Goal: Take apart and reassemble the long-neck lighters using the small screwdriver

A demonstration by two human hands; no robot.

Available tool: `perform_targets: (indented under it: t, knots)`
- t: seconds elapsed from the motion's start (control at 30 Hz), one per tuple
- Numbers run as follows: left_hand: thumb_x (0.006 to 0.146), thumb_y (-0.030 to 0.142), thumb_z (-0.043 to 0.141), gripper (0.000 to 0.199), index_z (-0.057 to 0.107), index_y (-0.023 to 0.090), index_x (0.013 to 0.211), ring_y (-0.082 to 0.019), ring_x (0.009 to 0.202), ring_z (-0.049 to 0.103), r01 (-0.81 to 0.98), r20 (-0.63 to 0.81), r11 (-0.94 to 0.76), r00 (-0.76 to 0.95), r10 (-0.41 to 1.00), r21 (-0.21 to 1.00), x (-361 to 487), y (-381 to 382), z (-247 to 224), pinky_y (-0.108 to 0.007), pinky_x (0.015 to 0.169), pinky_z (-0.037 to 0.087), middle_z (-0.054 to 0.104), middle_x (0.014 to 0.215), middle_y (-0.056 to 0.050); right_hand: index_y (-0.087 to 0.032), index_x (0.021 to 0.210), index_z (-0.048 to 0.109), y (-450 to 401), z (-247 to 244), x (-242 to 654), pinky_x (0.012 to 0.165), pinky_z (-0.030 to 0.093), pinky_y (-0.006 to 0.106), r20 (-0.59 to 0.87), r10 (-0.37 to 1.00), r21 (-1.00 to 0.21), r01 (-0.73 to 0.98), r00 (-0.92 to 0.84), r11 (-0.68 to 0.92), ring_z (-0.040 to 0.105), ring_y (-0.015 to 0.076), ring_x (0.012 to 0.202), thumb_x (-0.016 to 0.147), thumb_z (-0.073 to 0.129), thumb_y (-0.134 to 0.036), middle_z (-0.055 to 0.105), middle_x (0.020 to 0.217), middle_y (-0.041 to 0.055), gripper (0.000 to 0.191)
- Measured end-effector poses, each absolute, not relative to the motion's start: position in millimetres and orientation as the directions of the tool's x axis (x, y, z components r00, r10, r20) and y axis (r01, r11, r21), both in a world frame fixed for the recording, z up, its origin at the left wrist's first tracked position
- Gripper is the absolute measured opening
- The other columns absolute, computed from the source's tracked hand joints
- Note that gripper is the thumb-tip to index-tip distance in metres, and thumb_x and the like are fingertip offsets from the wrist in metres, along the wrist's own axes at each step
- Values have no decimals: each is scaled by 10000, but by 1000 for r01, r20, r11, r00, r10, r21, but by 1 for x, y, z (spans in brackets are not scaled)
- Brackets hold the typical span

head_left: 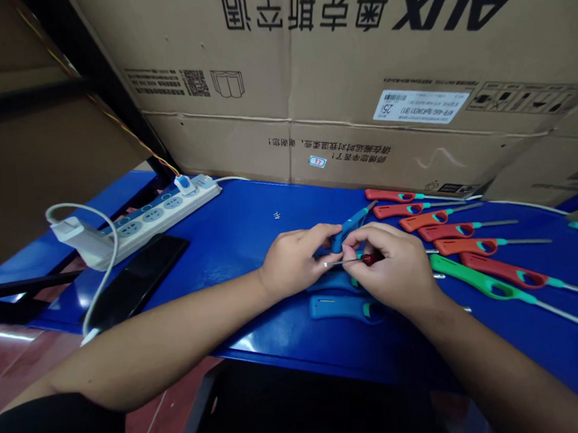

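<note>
My left hand (296, 259) is closed on a blue lighter (348, 229), which slants up to the right over the blue table. My right hand (396, 262) pinches a small screwdriver with a dark red handle (370, 259); its thin shaft points left, toward the left fingertips. The right fingertips also come up against the lighter. Beneath both hands lie more blue lighters (342, 307), partly covered. To the right of my right hand are several red and orange lighters (469, 246) and a green lighter (486, 280).
A large cardboard box (243, 134) stands along the back of the blue table (240, 226). At the left are a white power strip (169, 208) with plugs and cables and a black phone (142, 279). Small white bits (277, 215) lie near the table's middle.
</note>
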State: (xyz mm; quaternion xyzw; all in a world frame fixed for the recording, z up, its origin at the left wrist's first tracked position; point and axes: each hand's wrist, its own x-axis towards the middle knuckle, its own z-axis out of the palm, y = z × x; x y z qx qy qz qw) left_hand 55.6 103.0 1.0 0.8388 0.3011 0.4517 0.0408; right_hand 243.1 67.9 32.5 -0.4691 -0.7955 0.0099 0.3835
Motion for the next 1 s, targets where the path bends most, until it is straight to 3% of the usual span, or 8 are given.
perform_targets:
  t: [0.07,0.2,0.3,0.4,0.67,0.77,0.87,1.0]
  knots:
    - [895,326,691,309,632,196,1169,-110,760,744,460,729,-815,411,547,352,55,101,3,-181,741,578,765,868,14,-197,829,656,68,36,249,612,477,246,622,673,-217,738,-400,639,617,129,666,832,602,-133,687,796,12,84]
    - [908,324,671,301,636,201,1181,-118,822,752,439,730,-841,454,510,316,54,96,7,-202,799,591,776,991,-10,-145,935,689,66,44,262,625,464,290,608,409,231,645,-680,729,650,165,724,914,569,-166,729,868,68,124]
    - [910,326,670,287,641,202,1168,-115,822,752,420,731,-848,457,506,324,54,92,9,-196,796,590,775,1024,-14,-124,950,698,63,49,266,635,453,302,586,326,335,589,-742,736,640,165,710,924,578,-163,728,837,64,128]
    - [901,322,678,281,646,204,1154,-112,799,751,404,715,-835,448,537,374,55,90,10,-192,781,591,777,975,-1,-127,964,698,61,50,267,660,460,297,564,321,344,570,-761,746,643,162,734,936,562,-162,728,839,63,144]
    - [880,284,695,293,634,199,1153,-114,824,749,383,745,-856,443,499,346,56,90,10,-200,787,594,774,985,-1,-156,976,684,62,50,269,660,476,292,570,286,348,542,-770,765,657,162,760,938,544,-171,742,879,59,146]
    - [862,274,710,301,635,200,1144,-112,794,747,384,749,-843,409,521,376,57,89,10,-192,759,593,770,945,7,-169,942,657,63,47,266,643,462,266,657,403,166,643,-637,747,650,152,732,915,578,-226,725,850,50,102]
    - [851,291,731,279,639,194,1096,-115,770,745,402,764,-828,361,535,390,58,89,9,-187,737,589,766,912,6,-187,864,616,63,41,255,605,418,256,688,578,-22,784,-439,621,611,143,648,936,541,-299,679,731,22,153]
    - [847,319,734,280,633,198,1079,-144,810,754,470,761,-801,341,553,371,59,90,6,-226,760,600,773,950,-14,-202,767,565,59,37,236,572,319,297,566,752,-2,912,-338,411,580,160,601,998,392,-271,652,690,36,296]
